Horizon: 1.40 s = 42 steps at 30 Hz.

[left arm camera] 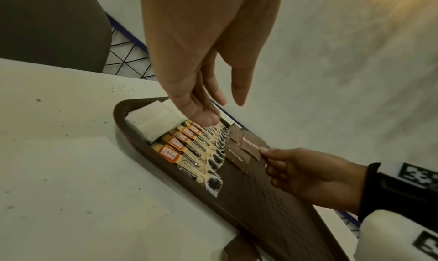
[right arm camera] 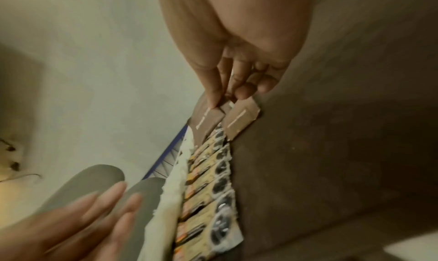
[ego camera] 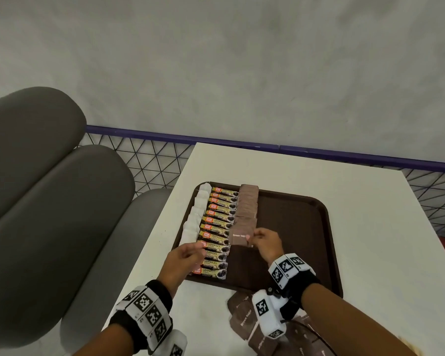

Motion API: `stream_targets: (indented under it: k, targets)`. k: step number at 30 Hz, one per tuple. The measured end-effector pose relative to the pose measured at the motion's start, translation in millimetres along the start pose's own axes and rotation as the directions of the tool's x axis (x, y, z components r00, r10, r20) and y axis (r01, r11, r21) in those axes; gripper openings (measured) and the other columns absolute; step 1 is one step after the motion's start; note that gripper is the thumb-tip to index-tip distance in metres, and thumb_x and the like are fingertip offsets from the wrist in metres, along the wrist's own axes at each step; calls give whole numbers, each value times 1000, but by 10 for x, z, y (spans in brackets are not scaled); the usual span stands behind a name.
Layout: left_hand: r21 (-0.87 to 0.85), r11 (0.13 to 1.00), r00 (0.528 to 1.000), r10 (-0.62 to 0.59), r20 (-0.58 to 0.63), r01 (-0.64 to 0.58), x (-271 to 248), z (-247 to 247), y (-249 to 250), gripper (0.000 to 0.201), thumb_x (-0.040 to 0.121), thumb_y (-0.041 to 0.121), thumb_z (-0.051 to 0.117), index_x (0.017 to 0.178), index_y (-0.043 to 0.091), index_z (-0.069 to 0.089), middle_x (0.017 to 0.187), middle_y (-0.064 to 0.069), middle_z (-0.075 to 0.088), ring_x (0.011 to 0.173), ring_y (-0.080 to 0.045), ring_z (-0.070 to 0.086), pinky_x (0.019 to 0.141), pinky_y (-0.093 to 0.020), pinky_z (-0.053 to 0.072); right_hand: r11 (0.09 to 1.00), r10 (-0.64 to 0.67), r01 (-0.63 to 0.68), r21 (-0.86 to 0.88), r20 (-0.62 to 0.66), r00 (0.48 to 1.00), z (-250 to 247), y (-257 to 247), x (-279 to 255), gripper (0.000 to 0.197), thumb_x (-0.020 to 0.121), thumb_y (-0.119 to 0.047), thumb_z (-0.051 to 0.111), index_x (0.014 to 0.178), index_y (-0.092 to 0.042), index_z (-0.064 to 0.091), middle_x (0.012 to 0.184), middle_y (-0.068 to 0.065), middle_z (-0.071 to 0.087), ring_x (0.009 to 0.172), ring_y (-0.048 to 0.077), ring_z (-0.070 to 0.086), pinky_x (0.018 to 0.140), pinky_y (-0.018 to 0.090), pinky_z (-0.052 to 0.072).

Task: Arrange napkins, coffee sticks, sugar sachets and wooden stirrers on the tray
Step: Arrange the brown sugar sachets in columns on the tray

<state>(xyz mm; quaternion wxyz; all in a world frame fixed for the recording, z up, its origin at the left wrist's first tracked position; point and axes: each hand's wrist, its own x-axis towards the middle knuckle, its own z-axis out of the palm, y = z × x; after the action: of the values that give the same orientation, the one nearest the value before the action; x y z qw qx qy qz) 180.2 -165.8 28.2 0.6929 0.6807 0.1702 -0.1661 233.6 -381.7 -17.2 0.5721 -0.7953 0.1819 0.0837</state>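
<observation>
White surface (ego camera: 319, 181), frame centre: tray (ego camera: 306, 227) holds napkins (ego camera: 194, 219), coffee sticks (ego camera: 216, 227); my right fingers (ego camera: 252, 237) pinch sugar sachets (ego camera: 240, 237), left fingers (ego camera: 195, 251) relaxed; stirrers unplaced.

The tray (ego camera: 293, 222) looks like matt brown plastic with a fine textured floor. The coffee sticks (ego camera: 217, 227) are glossy printed foil, the sugar sachets (ego camera: 247, 201) matt brown paper, the napkins (ego camera: 195, 217) soft white tissue. The table (ego camera: 344, 191) is smooth and white.
</observation>
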Motion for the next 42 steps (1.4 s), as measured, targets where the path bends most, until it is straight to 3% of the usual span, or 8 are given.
stream_targets:
  k: [3, 9, 16, 24, 30, 33, 38, 42]
  targets:
    - [8, 1000, 1000, -26, 5, 26, 31, -54, -53, 23, 86, 13, 65, 109, 6, 62, 106, -10, 68, 104, -24, 64, 78, -27, 53, 993, 58, -64, -102, -55, 997, -28, 109, 123, 11, 80, -12, 70, 89, -6, 67, 83, 5, 64, 81, 18, 59, 74, 24, 43]
    - [-9, 999, 999, -43, 30, 43, 46, -103, -76, 16, 86, 10, 64, 102, 7, 64, 103, -7, 69, 99, -19, 65, 73, -23, 52, 964, 112, -145, -222, -153, 982, 39, 135, 207, 26, 79, -16, 70, 64, -24, 50, 83, 5, 63, 84, 22, 60, 80, 31, 49]
    - [13, 998, 998, -59, 37, 59, 51, -133, -115, 14, 85, 10, 65, 100, 10, 64, 103, -5, 68, 99, -16, 63, 71, -23, 51, 924, 93, -167, -343, -221, 971, 153, 131, 198, 31, 81, -29, 66, 62, -26, 42, 96, 7, 65, 98, 27, 58, 85, 31, 41]
    - [70, 992, 992, -105, 67, 100, -20, -180, -202, 20, 83, 10, 69, 103, 9, 65, 103, -9, 68, 98, -20, 63, 73, -23, 52, 889, 34, -128, -440, -214, 976, 131, 68, 159, 14, 86, -29, 61, 84, -19, 51, 101, 6, 64, 106, 27, 51, 92, 35, 35]
    - [232, 958, 955, -215, 202, 167, -218, -133, -287, 34, 71, 19, 74, 103, 13, 65, 99, -7, 68, 88, -16, 64, 73, -21, 52, 928, 3, -83, -363, -215, 977, -86, 78, -70, 27, 84, -37, 61, 100, -16, 54, 101, 3, 64, 108, 25, 48, 91, 34, 35]
    - [386, 912, 933, -253, 255, 142, -332, -73, -392, 20, 86, 11, 65, 105, 17, 63, 101, -5, 66, 90, -15, 62, 74, -22, 50, 961, -53, 20, -277, -115, 992, -328, 199, -336, 15, 84, -24, 64, 94, -16, 56, 87, 3, 62, 100, 22, 51, 86, 29, 39]
    - [554, 831, 932, -237, 275, 48, -447, 68, -566, 39, 82, 9, 69, 116, 22, 56, 117, -5, 59, 98, -21, 61, 77, -26, 49, 967, -76, 125, -222, 214, 974, -793, 393, -919, 21, 78, -8, 70, 92, -13, 56, 92, 5, 56, 81, 12, 52, 67, 9, 40]
    - [655, 755, 955, -162, 249, -43, -423, 250, -656, 64, 77, 17, 75, 134, 16, 46, 127, -6, 52, 91, -18, 58, 77, -24, 44, 759, -7, 300, -578, 453, 891, -1022, 490, -1253, 56, 71, -30, 78, 119, -15, 52, 108, 0, 45, 104, 12, 38, 87, 17, 32]
